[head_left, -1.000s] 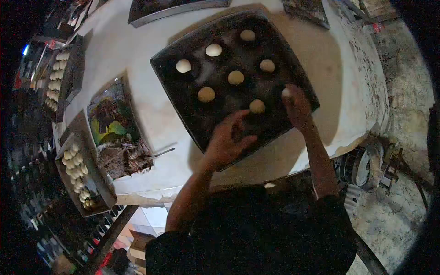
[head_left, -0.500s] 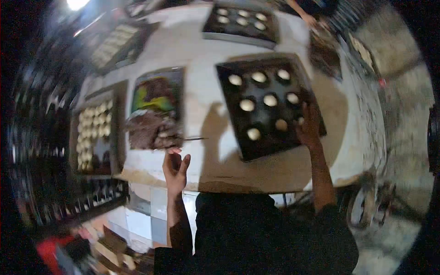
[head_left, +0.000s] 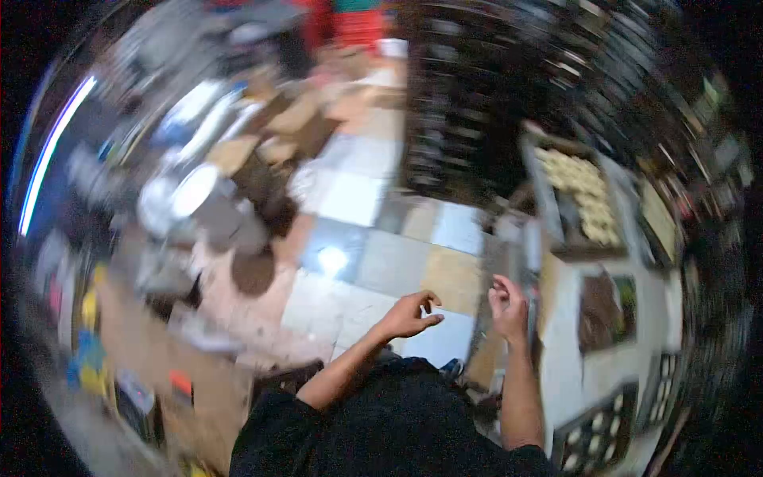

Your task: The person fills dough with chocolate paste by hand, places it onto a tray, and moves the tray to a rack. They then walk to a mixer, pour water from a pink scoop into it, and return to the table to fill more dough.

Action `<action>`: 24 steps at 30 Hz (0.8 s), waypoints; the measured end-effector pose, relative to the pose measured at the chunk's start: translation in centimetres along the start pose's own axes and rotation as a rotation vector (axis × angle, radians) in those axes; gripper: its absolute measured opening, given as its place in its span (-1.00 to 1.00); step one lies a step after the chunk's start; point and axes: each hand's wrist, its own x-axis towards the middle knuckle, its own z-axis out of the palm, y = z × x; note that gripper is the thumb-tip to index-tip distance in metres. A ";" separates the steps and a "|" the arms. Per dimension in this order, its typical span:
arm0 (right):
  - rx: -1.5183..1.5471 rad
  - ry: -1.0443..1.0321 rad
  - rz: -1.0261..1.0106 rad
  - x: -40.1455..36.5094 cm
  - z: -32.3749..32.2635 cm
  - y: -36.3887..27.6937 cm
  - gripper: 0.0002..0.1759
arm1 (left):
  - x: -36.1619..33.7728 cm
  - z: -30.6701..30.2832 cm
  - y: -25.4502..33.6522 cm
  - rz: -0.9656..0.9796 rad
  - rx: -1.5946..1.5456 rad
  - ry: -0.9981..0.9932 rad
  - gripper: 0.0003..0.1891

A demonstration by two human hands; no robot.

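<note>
My left hand (head_left: 409, 315) hangs over the tiled floor in front of my body, fingers loosely curved and apart from the thumb, holding nothing. Further right, near the table's edge, my right hand (head_left: 509, 307) is raised with bent, parted fingers and nothing in it. On the white table (head_left: 563, 326) beside it lies a slab of brown filling (head_left: 598, 316) on a sheet. Behind that stands a tray (head_left: 548, 208) of pale dough pieces. A dark tray (head_left: 582, 423) with spaced dough balls is at the lower right.
Light and grey floor tiles (head_left: 393, 258) stretch ahead. A dark rack (head_left: 457, 119) stands beyond them. To the left are a whitish bucket (head_left: 226, 222), cardboard boxes (head_left: 306, 119) and a brown surface (head_left: 147, 334) with blurred items. Another dough-ball tray (head_left: 663, 387) sits at the far right.
The view has swung left, so the table now appears at the right. My right hand has left the dark tray; my left hand has come away from beside the filling.
</note>
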 end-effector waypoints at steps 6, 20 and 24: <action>-0.285 -0.755 0.200 -0.6 22.4 13.0 -0.58 | -12.0 -18.5 -7.6 -0.109 -0.129 0.639 -0.59; -0.271 -1.282 0.640 23.0 49.4 9.6 -0.80 | -29.3 -23.4 -54.2 -1.237 0.023 0.902 -0.52; -0.671 -0.556 -0.312 39.1 67.4 -1.6 -0.56 | -31.7 -18.1 -48.8 -1.447 -0.808 0.918 -0.68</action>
